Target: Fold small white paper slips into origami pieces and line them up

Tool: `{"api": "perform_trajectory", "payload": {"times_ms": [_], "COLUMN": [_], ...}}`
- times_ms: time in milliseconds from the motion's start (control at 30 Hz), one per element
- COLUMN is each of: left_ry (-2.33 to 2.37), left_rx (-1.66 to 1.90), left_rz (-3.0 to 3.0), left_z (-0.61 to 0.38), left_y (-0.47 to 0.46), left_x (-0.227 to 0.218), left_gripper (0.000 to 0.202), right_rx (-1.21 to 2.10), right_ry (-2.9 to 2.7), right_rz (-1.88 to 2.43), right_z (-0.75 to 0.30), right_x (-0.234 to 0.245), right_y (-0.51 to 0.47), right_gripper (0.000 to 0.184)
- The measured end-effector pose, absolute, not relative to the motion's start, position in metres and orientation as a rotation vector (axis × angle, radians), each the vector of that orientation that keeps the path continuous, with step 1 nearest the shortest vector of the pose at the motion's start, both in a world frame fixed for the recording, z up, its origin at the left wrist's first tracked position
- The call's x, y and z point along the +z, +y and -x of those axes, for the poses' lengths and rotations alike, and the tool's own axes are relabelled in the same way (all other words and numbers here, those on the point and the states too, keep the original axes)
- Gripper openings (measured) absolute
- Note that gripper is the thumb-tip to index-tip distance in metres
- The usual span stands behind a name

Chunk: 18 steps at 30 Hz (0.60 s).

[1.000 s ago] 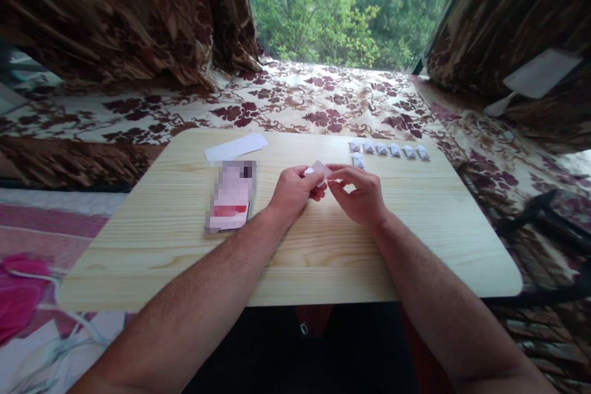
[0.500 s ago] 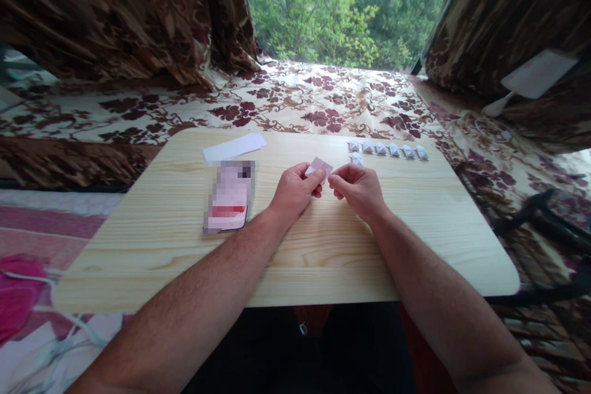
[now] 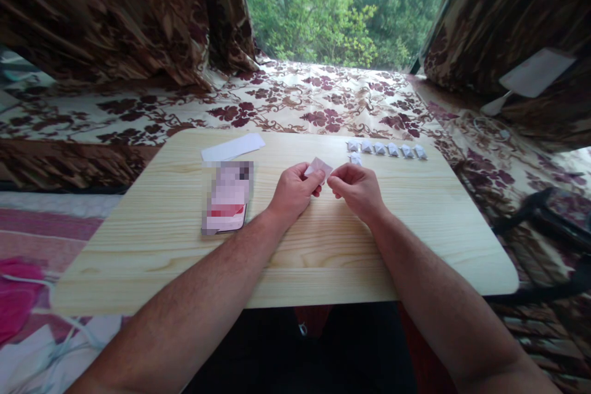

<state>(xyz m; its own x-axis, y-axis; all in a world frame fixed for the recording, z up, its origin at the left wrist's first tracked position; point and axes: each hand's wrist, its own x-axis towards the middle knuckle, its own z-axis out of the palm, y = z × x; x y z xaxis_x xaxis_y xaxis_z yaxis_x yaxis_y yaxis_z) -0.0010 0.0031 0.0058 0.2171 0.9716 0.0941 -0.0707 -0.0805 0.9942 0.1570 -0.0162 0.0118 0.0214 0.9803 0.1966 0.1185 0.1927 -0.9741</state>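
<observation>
A small square of white paper point(image 3: 318, 166), with faint crease lines, is held above the table by my left hand point(image 3: 295, 188). My left thumb presses on its face, and the fingers are behind it. Close against the paper's right corner, my right hand point(image 3: 355, 188) is closed in a pinch, thumb to forefinger. Just beyond that hand lies a single folded white paper piece point(image 3: 355, 159). Behind it runs a row of several more folded pieces point(image 3: 379, 148), each with a raised middle.
White paper strips point(image 3: 233, 147) lie at the far left of the pale wooden table point(image 3: 157, 240). A phone point(image 3: 226, 197), partly blurred out, rests left of my hands. White cables point(image 3: 69, 320) hang beyond the left edge, and a dark chair-like frame point(image 3: 545, 215) is at the right.
Both hands keep nearly the same pose around the paper. The paper's face looks slightly lighter and more evenly lit. The whole view has shifted slightly.
</observation>
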Motion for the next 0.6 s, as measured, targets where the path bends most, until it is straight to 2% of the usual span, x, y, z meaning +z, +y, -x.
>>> {"api": "perform_trajectory", "payload": {"times_ms": [600], "left_ry": [1.056], "left_rx": [1.132], "left_rz": [-1.489], "left_z": [0.0010], "left_y": [-0.0056], "left_x": [0.0163], "left_gripper": [0.027], "right_rx": [1.001], "right_ry": [-1.277], "right_rz": [1.174], "right_z": [-0.1555], "right_x": [0.0133], "right_y": [-0.0151], "right_gripper": [0.017]}}
